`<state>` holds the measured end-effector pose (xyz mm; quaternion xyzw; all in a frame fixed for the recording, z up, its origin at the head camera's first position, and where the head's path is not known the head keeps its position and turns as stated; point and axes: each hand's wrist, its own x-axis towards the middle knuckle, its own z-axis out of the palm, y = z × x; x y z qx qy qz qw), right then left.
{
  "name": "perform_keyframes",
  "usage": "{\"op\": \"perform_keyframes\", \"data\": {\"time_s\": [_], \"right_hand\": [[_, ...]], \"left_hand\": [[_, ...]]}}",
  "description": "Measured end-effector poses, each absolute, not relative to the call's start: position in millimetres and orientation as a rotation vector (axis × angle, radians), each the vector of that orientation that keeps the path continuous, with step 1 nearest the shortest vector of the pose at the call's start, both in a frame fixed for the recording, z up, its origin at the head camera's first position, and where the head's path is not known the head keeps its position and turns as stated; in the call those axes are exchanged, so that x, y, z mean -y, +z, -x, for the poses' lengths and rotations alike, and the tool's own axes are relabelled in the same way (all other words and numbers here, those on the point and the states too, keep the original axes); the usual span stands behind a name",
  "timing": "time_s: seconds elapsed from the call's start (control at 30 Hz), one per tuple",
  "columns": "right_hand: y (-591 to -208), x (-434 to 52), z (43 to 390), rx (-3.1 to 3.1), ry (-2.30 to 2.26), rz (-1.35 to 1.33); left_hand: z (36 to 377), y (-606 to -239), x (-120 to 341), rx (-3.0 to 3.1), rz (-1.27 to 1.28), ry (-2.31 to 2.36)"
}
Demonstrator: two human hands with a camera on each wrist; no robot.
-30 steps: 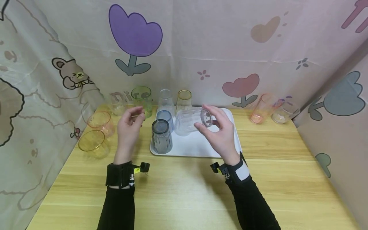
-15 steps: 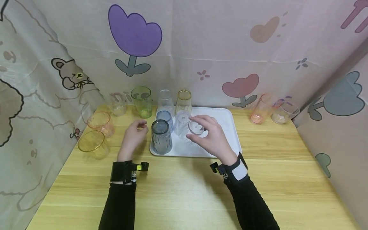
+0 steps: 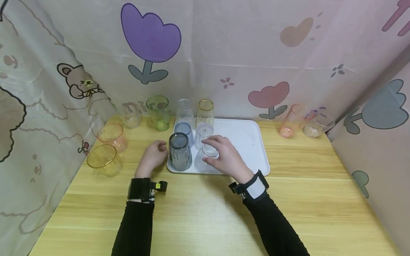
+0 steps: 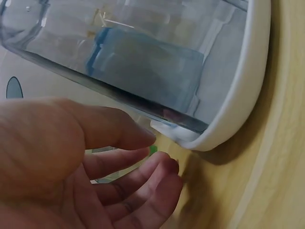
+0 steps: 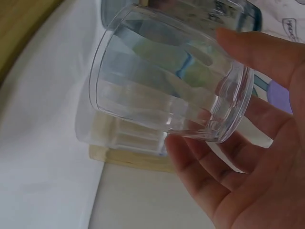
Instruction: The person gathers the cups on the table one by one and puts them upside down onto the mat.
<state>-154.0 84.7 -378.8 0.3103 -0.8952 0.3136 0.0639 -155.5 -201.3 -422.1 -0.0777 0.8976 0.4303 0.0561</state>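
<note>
Two hands at white plastic tray point(image 3: 253, 140): right hand point(image 3: 224, 158) grips inverted clear ribbed plastic cup point(image 3: 209, 151) by its base, on tray; left hand point(image 3: 153, 156) loose, empty, beside tray's left edge.

The clear cup point(image 3: 206, 156) under the right hand point(image 3: 225, 160) looks like glossy, transparent plastic with faceted, ribbed walls point(image 5: 162, 90) that catch the light. The grey cup point(image 3: 180, 152) beside it is smoky, see-through and shiny, also ribbed. The tray point(image 3: 250, 142) is smooth white plastic with a soft sheen and a rounded rim point(image 4: 238, 95). The bench point(image 3: 205, 213) is pale wood with visible grain, matt. The backdrop point(image 3: 256, 53) is thin printed cloth, creased. Both sleeves point(image 3: 134, 227) are matt black fabric.
</note>
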Motion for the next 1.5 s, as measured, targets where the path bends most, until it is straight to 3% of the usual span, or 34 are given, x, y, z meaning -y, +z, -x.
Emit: {"op": "perform_keyframes", "data": {"time_s": [0.93, 1.5], "right_hand": [[-406, -68, 158, 2.708, 0.878, -1.019], [-403, -68, 155, 2.718, 0.842, -1.008]], "left_hand": [[157, -426, 193, -2.741, 0.215, 1.283], [158, -428, 195, -2.751, 0.209, 1.281]]}}
